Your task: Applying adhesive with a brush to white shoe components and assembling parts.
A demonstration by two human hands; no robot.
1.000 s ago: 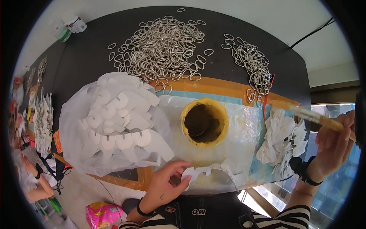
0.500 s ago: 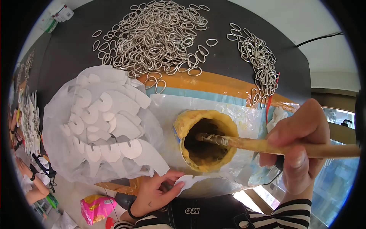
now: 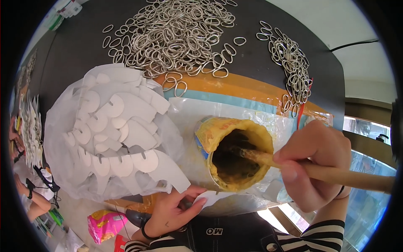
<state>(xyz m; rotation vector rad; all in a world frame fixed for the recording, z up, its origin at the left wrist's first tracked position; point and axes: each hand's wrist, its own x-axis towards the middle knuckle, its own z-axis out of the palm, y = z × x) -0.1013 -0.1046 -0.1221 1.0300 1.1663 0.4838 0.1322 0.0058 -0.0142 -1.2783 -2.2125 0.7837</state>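
My right hand (image 3: 315, 166) is closed round the wooden handle of a brush (image 3: 331, 174). The brush's tip is down inside a can (image 3: 205, 136) crusted with yellow dried glue, so its bristles are hidden. The can leans a little toward the right. Near the table's front edge my left hand (image 3: 178, 208) pinches a white cut piece (image 3: 210, 197) between thumb and fingers, just below the can. Left of the can, many white notched pieces with rounded ends (image 3: 142, 161) lie overlapping on a translucent plastic bag (image 3: 58, 155).
A large heap of oval metal rings (image 3: 172, 38) lies at the back, a smaller heap (image 3: 291, 63) at the back right. Orange tape (image 3: 226, 86) and plastic film cover the table under the can. Another person's arm (image 3: 35, 201) shows at far left; a pink bag (image 3: 107, 224) lies below.
The brush has gone deeper into the can, and my right hand has come nearer its rim. The can now tilts more to the right. My left hand still holds the white piece.
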